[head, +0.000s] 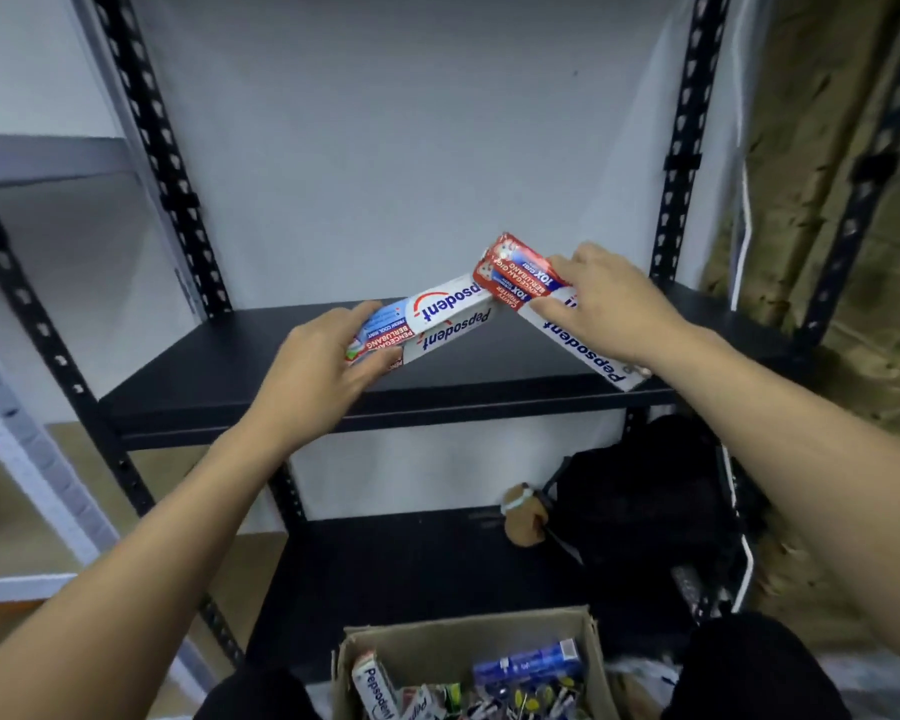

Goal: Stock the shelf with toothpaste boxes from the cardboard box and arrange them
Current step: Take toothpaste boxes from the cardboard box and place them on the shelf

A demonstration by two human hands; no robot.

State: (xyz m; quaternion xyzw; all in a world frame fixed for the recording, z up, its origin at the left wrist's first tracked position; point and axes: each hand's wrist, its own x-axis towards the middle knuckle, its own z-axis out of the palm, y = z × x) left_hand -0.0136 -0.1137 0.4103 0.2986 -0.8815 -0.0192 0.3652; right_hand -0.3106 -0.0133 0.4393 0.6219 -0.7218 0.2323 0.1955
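Nearest, the open brown cardboard box [599,648] holds white and blue toothpaste cartons [376,688]. Beyond it, the left hand [323,374] grips two stacked white-red-blue Pepsodent boxes [445,317]. The right hand [611,304] grips another pair [520,277], with the black metal shelf [219,392] beneath the fingers.

The bare left forearm [178,511] and right forearm [801,433] rise from the lower corners of the frame and converge towards its centre. The left hand [318,371], back to the camera, sits left of centre, fingers above and thumb below pinching the end of two stacked white cardboard toothpaste boxes [448,314]. The right hand [609,304], right of centre, grips a red-ended pair of white toothpaste boxes [520,278] between thumb and curled fingers.
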